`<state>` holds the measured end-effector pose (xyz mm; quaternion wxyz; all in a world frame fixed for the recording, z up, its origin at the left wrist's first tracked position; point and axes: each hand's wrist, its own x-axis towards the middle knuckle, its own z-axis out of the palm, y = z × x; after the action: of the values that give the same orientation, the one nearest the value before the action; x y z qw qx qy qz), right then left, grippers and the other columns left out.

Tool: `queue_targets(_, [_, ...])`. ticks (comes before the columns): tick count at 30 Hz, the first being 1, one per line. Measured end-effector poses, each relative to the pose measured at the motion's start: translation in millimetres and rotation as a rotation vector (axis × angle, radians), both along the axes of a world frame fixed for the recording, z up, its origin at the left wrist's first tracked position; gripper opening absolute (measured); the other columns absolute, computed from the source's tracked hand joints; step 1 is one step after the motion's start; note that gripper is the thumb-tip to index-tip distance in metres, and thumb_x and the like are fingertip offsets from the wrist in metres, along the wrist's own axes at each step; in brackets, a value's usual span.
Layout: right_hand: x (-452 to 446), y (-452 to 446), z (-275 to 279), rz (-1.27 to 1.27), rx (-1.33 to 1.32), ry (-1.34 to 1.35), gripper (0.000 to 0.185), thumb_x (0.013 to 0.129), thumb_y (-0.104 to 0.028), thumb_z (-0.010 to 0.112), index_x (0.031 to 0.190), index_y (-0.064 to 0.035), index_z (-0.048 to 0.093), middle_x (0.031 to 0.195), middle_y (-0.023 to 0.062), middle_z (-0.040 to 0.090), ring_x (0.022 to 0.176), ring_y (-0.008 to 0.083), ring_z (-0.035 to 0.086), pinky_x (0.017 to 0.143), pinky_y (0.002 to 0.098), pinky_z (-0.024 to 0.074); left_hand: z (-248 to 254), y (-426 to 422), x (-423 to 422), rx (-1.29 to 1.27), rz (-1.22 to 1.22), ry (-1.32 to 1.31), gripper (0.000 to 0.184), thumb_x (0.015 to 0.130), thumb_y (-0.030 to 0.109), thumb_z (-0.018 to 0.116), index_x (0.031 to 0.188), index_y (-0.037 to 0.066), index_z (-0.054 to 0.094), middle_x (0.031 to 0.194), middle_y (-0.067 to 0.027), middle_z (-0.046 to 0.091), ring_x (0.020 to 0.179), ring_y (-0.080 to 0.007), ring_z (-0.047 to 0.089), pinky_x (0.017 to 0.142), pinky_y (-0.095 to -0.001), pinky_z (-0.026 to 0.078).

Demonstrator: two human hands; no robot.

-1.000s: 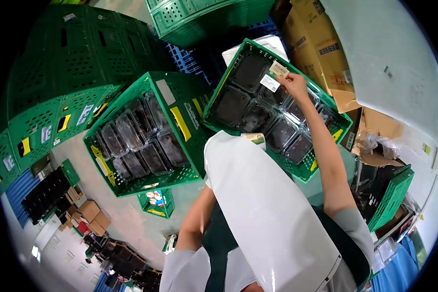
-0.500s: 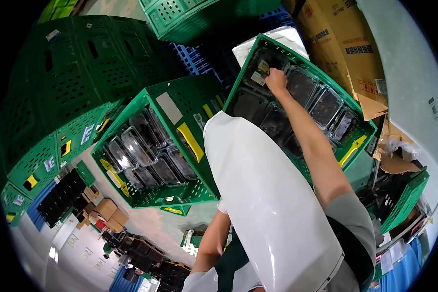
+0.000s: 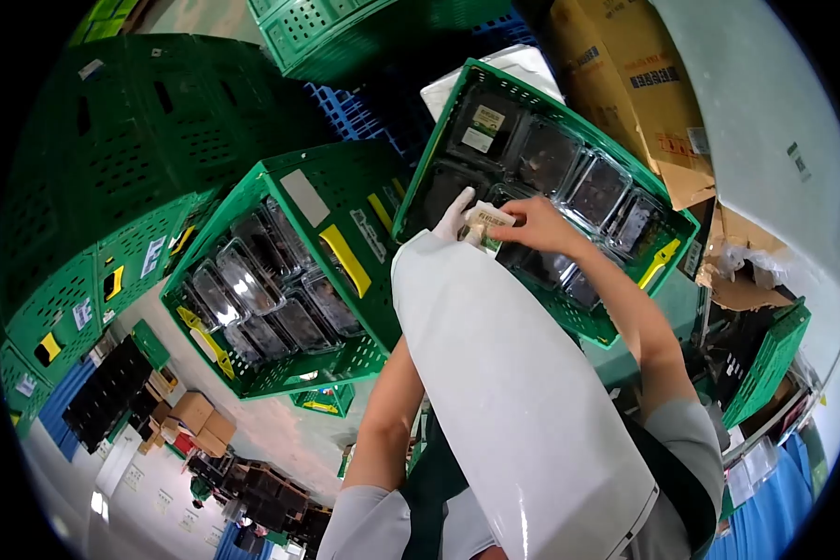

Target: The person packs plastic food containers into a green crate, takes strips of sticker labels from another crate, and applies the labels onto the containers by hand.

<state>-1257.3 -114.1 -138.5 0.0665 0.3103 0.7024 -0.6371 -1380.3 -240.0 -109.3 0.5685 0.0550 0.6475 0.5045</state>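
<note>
In the head view, my left hand [image 3: 455, 217], in a white glove, holds a small stack of printed labels [image 3: 488, 218] over the right-hand green crate. My right hand [image 3: 543, 227], bare, pinches the stack's right edge; whether one label is peeled free I cannot tell. Below both hands, the green crate [image 3: 616, 329] holds several clear plastic boxes [image 3: 543, 154] with dark contents. On the far-left box lies a white-and-green label [image 3: 483, 129]. A white apron [image 3: 513, 373] bulges up in front of me and hides part of my left forearm and the crate's near side.
A second green crate [image 3: 299, 194] with yellow handles, tilted at left, holds more clear boxes [image 3: 247, 275]. Stacked green crates [image 3: 112, 140] stand far left. A brown carton [image 3: 616, 84] and white foam box [image 3: 523, 70] sit behind. Blue pallet [image 3: 350, 112] lies between.
My right hand has drawn back from the far-left box to the labels, leaving a label lying flat there. My left hand has come into view from behind the apron.
</note>
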Motion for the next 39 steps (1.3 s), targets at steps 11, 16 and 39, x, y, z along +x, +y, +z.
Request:
queue_targets(11, [47.0,30.9,-60.6,-0.463,-0.088,-0.125,0.02,0.076,-0.021,0.065,0.078,-0.0004,0.065,0.059,0.0059,0.061,0.048,0.0102,0.056,0.046,0.0253,0.0439,-39.8,14.8,40.7,-0.183,-0.194,0.162,0.024,0.073,0.012,0.071,0.086,-0.004,0.06,0.076,-0.0066,0.063,0.066,-0.0096,0.058,0.059,-0.0245,0.047])
queue_targets(16, [58.7,80.5,-129.0,-0.522,0.269,-0.274,0.022,0.073,-0.023,0.067,0.074,-0.0007,0.063,0.059,0.0094,0.06,0.051,0.0182,0.06,0.051,0.0291,0.0467,-44.4,-17.8,48.8,-0.149,-0.135,-0.259,0.021,0.08,0.01,0.064,0.097,-0.001,0.061,0.085,-0.0064,0.064,0.075,-0.0113,0.06,0.067,-0.0246,0.047])
queue_targets(39, [100.8,-2.0,-12.4,-0.368,0.11,-0.03,0.019,0.075,-0.018,0.068,0.082,-0.0012,0.062,0.068,0.0084,0.064,0.058,0.0141,0.06,0.055,0.0258,0.0462,-35.6,44.7,73.6,-0.013,-0.242,-0.072,0.027,0.085,0.008,0.057,0.111,0.001,0.056,0.094,-0.0047,0.062,0.084,-0.0119,0.058,0.075,-0.0244,0.045])
